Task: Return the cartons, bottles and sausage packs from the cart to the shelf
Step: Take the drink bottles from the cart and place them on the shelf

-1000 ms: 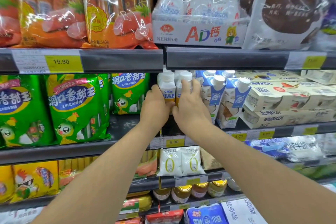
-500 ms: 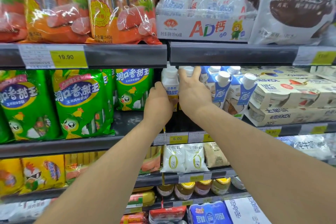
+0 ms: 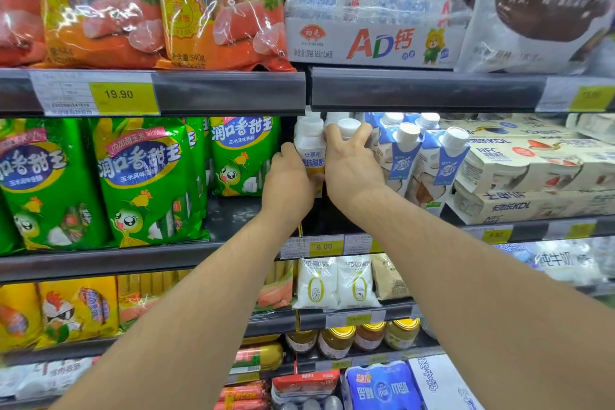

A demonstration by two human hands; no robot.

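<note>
White bottles [image 3: 311,150] clasped by left hand [image 3: 289,181], right hand [image 3: 351,165].

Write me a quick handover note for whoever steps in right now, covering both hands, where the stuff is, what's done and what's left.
Left hand: wrapped around the lower part of a white bottle standing on the second shelf.
Right hand: fingers gripping a second white bottle just right of the first.
Around them: green sausage packs to the left, blue-and-white cartons to the right.
Done: both bottles are at the shelf, in the gap above the 6.00 price tag.
Left: release them. The cart is out of view, so I cannot tell what remains in it.
</note>
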